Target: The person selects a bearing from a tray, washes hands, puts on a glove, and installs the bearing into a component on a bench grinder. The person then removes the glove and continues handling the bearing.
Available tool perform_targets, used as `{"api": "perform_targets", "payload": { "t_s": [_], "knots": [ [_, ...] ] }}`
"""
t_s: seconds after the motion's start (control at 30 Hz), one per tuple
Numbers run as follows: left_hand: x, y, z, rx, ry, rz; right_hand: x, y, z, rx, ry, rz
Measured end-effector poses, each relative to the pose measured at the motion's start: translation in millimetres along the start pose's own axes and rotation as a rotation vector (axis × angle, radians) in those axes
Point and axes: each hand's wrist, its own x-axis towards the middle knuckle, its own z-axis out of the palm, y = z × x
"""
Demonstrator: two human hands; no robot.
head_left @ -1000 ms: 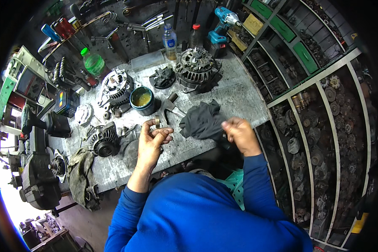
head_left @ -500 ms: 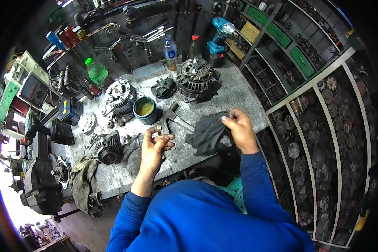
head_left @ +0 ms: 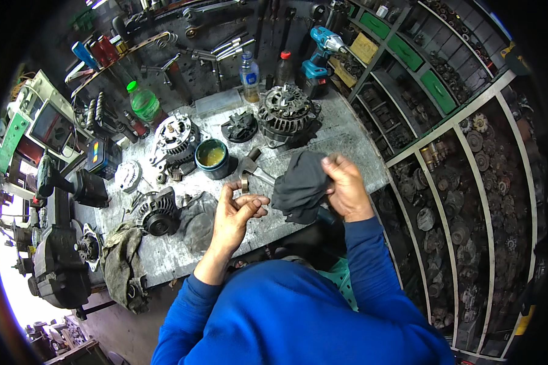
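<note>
My left hand [head_left: 232, 218] is closed over the near part of the bench, a small metal ring [head_left: 244, 182] pinched by its fingers; I cannot make out if it is a bearing or a bushing. To the right, my right hand [head_left: 349, 188] grips a dark grey cloth [head_left: 300, 187] that hangs bunched toward the left hand. Just beyond the left hand stands a dark round tub [head_left: 213, 171] with yellowish grease or fluid in it. A metal tool with a forked head [head_left: 260, 173] lies between tub and cloth, its near end hidden by the cloth.
Alternators [head_left: 286, 115] and their parts sit on the metal workbench [head_left: 353, 143], with bottles [head_left: 248, 78] behind. A blue impact driver [head_left: 318, 55] stands at the back. A dirty rag [head_left: 125, 261] drapes over the front left edge. Shelves of parts [head_left: 463, 207] line the right side.
My left hand has moved right, toward the cloth, with the ring still in its fingers. The cloth in my right hand has shifted up and bunched differently.
</note>
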Motion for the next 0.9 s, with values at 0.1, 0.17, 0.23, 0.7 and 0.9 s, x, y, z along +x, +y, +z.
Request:
{"api": "perform_targets", "payload": {
  "t_s": [0.1,0.17,0.23,0.7,0.9],
  "knots": [
    [-2.3,-2.0,-1.8,0.036,0.039,-0.004,-9.4,-43.9,-24.6,0.233,0.005,-0.348],
    [-3.9,-2.0,-4.8,0.036,0.022,0.007,-29.5,-54.6,-55.6,0.575,-0.38,-0.46],
    [-5.0,-1.7,-8.2,0.0,0.032,0.025,-32.0,-24.3,-74.4,0.718,-0.546,-0.367],
    [-4.7,-8.6,-1.9,-0.047,-0.049,0.026,-1.7,25.4,-70.0,-1.009,-0.148,-0.865],
    [-5.5,-11.6,-1.8,0.271,0.006,0.197,2.7,73.6,-8.7,-1.029,-0.408,-0.882]
  ]
}}
